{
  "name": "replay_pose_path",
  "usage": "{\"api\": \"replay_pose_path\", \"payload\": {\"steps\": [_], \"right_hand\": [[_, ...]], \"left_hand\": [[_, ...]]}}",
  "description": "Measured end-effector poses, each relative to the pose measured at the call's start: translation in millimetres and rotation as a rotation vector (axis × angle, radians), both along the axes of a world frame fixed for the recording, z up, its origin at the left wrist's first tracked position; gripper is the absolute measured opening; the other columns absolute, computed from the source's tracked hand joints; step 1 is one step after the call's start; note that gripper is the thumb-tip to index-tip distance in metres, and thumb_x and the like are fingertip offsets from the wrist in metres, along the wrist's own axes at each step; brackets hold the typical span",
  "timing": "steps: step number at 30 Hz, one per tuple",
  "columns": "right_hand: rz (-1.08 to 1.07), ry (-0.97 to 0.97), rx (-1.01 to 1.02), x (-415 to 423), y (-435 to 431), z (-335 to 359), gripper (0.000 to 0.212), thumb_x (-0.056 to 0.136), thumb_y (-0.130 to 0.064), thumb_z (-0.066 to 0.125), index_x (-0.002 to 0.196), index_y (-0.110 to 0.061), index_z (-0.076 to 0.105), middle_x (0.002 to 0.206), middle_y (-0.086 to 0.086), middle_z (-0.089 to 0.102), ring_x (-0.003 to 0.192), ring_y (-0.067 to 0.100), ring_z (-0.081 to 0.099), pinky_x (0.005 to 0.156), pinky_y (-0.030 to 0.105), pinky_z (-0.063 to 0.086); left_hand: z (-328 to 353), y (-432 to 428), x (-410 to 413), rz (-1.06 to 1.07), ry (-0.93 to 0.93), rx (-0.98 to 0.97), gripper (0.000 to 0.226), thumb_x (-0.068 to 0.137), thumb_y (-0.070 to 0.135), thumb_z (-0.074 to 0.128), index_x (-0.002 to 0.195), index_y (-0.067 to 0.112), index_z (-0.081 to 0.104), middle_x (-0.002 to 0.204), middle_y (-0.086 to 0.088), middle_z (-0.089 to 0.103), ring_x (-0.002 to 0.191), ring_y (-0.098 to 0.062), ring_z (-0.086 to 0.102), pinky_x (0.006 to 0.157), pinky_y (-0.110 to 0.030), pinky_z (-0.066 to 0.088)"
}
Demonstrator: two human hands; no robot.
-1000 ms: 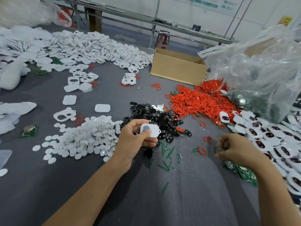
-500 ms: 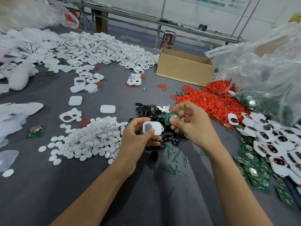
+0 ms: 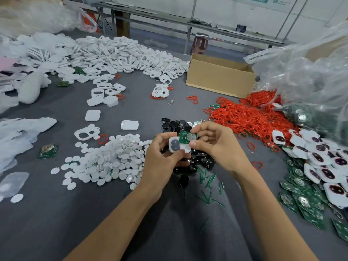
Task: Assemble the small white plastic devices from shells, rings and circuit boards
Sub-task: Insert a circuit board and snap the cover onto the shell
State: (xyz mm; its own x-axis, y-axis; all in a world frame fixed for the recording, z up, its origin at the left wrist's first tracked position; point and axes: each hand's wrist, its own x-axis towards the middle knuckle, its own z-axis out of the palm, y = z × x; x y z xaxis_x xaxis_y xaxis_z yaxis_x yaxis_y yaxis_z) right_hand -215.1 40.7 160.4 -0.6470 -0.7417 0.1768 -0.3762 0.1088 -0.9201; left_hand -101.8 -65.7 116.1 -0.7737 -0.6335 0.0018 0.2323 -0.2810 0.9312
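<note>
Item: 1 circuit board (image 3: 186, 137) meeting 1 white shell (image 3: 176, 146), above the black parts (image 3: 174, 123).
The right hand (image 3: 216, 146), fingers pinching the board, has brought it across; the left hand (image 3: 162, 159) clamps the shell. Seating appears next.

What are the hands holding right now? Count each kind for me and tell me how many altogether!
White shell: 1, held in the left hand
Green circuit board: 1, pinched in the right hand
Total: 2
</note>
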Motion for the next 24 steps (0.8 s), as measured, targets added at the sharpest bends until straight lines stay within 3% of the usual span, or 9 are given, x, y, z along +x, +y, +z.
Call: {"api": "replay_pose_path", "payload": {"steps": [4,9,12,14,17,20,24], "right_hand": [[-0.012,0.127,0.109,-1,0,-6,0.022,0.075,-0.009,0.080,0.088,-0.021,0.067,0.062,-0.001,0.053,0.058,0.015,0.045,0.058,0.024,0.038],[-0.064,0.318,0.171,-3,-1,-8,0.020,0.073,-0.011,0.081,0.086,-0.021,0.070,0.058,-0.016,0.057,0.052,0.002,0.051,0.057,0.015,0.040],[-0.074,0.388,0.191,-2,-2,-6,0.018,0.073,-0.011,0.081,0.087,-0.020,0.073,0.063,-0.008,0.063,0.054,0.005,0.055,0.058,0.015,0.044],[-0.076,0.377,0.184,-2,-2,-5,0.015,0.075,-0.011,0.080,0.086,-0.019,0.074,0.065,0.001,0.066,0.056,0.010,0.057,0.059,0.018,0.045],[-0.076,0.308,0.163,-4,0,-6,0.014,0.078,-0.012,0.078,0.085,-0.023,0.072,0.062,-0.002,0.062,0.053,0.002,0.051,0.056,0.015,0.042],[-0.083,0.310,0.216,-4,-1,-11,0.016,0.082,-0.010,0.073,0.083,-0.025,0.068,0.073,0.003,0.067,0.059,0.009,0.051,0.059,0.014,0.042],[-0.087,0.271,0.155,-3,-2,-13,0.014,0.088,-0.007,0.064,0.088,-0.021,0.066,0.077,-0.011,0.064,0.067,0.005,0.054,0.065,0.013,0.043]], "left_hand": [[0,0,1,-0.020,0.001,-0.026,0.037,0.085,-0.009,0.066,0.115,0.010,0.058,0.107,-0.015,0.068,0.075,-0.025,0.073,0.065,-0.031,0.060],[-1,0,0,-0.029,0.004,-0.015,0.037,0.085,-0.012,0.064,0.115,0.010,0.058,0.108,-0.017,0.067,0.072,-0.023,0.072,0.063,-0.029,0.059],[-2,0,0,-0.029,0.002,-0.011,0.037,0.085,-0.011,0.064,0.115,0.009,0.058,0.107,-0.017,0.067,0.072,-0.023,0.072,0.064,-0.030,0.060],[-2,0,0,-0.031,-0.001,-0.010,0.036,0.085,-0.011,0.065,0.115,0.009,0.058,0.107,-0.016,0.067,0.073,-0.024,0.072,0.064,-0.031,0.060],[-2,0,0,-0.037,-0.010,0.009,0.037,0.084,-0.009,0.066,0.115,0.009,0.058,0.107,-0.017,0.067,0.074,-0.025,0.073,0.064,-0.031,0.060],[-3,0,0,-0.032,-0.013,0.024,0.037,0.084,-0.010,0.066,0.116,0.007,0.058,0.107,-0.019,0.065,0.073,-0.025,0.073,0.063,-0.029,0.059],[-3,0,0,-0.031,-0.012,0.038,0.036,0.084,-0.010,0.066,0.114,0.007,0.058,0.108,-0.019,0.065,0.074,-0.026,0.074,0.063,-0.029,0.059]]}}
